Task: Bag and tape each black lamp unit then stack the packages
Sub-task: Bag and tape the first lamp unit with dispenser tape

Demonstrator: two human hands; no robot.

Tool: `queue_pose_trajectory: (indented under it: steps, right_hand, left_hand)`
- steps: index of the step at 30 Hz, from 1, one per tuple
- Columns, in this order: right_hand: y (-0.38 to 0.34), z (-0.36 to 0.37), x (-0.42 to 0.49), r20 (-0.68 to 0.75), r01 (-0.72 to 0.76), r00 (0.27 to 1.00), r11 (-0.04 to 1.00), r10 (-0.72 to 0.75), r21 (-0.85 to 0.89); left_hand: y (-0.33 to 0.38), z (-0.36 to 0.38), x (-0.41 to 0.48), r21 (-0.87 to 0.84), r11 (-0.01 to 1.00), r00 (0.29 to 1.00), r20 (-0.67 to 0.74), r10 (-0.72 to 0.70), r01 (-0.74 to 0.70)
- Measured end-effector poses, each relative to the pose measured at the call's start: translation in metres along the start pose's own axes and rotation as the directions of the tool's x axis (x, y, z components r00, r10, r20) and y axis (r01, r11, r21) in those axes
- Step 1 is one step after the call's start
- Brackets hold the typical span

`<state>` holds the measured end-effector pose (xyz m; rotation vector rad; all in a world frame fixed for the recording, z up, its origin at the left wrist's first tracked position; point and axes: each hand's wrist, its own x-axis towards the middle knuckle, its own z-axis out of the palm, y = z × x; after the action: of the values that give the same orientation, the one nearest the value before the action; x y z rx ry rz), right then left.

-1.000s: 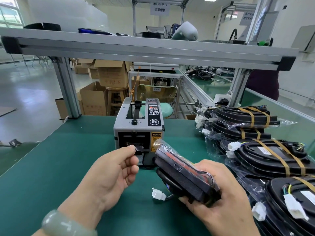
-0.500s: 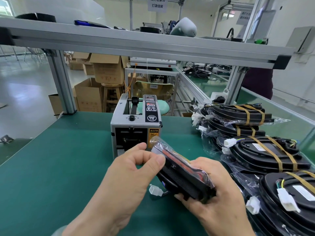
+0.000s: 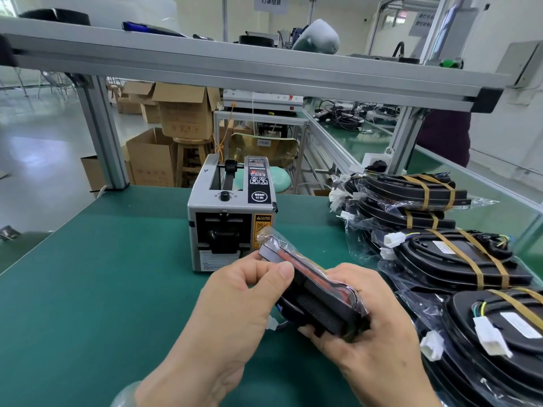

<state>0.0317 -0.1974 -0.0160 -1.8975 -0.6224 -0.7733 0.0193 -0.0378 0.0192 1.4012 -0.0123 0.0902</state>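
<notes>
Taping of bagged lamp unit (image 3: 318,304), just before tape dispenser (image 3: 232,218)
Grip above surface (image 3: 102,289): right hand (image 3: 370,345) clamped round lower end, left hand (image 3: 235,304) fingers (image 3: 283,272) pinched on upper end. Pull bag (image 3: 266,235) taut, flatten fold before taping, avoid white connector (image 3: 271,323). Then add to stacked packages (image 3: 440,257) at right.

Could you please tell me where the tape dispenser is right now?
In the head view the tape dispenser stands centre on the green bench, beyond the left hand and left of the stacked packages.
</notes>
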Motion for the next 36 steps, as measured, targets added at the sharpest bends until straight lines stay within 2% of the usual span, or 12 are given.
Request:
queue_pose_trajectory:
  steps: [14,21,25,29,31,34,36]
  right_hand:
    - [-0.001,0.000,-0.001,0.015,-0.016,1.000,1.000,0.016,-0.002]
    - [-0.005,0.000,0.001,0.011,-0.021,1.000,1.000,0.021,-0.008]
    - [-0.005,-0.001,0.001,0.009,-0.025,1.000,1.000,0.025,0.002]
    - [-0.004,-0.001,0.001,0.014,-0.039,0.999,0.999,0.039,-0.013]
    - [-0.003,-0.002,0.001,0.022,-0.061,0.998,0.998,0.061,0.023]
    - [-0.001,-0.004,0.000,0.054,-0.096,0.994,0.991,0.091,0.091]
    - [-0.002,-0.005,0.003,0.077,-0.108,0.992,0.991,0.102,0.077]
  left_hand:
    - [-0.003,0.004,0.001,0.030,0.998,0.997,-0.055,0.055,-0.053]
    - [-0.006,0.011,0.001,0.065,0.995,0.978,-0.189,0.087,-0.076]
    - [-0.008,0.011,0.003,-0.019,0.999,0.965,-0.260,0.026,-0.032]
    - [-0.015,0.010,0.007,0.016,1.000,0.966,-0.259,-0.004,0.009]
    - [-0.016,0.009,0.010,-0.024,0.999,0.980,-0.198,-0.036,0.032]
    - [-0.016,0.003,0.015,-0.106,0.994,0.999,0.006,-0.041,0.041]
    - [-0.015,0.001,0.017,-0.144,0.989,0.999,0.022,-0.042,0.045]
